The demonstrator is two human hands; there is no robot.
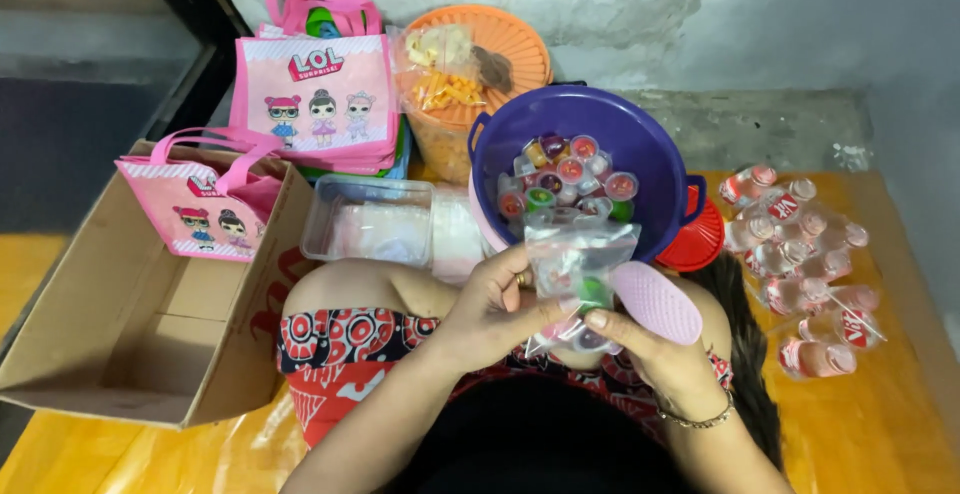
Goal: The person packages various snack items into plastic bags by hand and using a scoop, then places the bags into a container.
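Both hands grip one small clear plastic bag (575,269) over the lap: left hand (490,309) pinches its upper left edge, right hand (650,349) cups the bottom, thumb on the front. Best to keep the mouth up and support underneath so the jelly cups inside stay put. Just beyond, the purple bowl (650,144) of jelly cups (565,179); pink bags (315,94) farther left.

Lying on the yellow floor (880,434): cardboard box (130,354) at left, small drink bottles (800,254) at right, purple bowl (640,144), clear tub (370,219) and pink bags (320,94) farther off.
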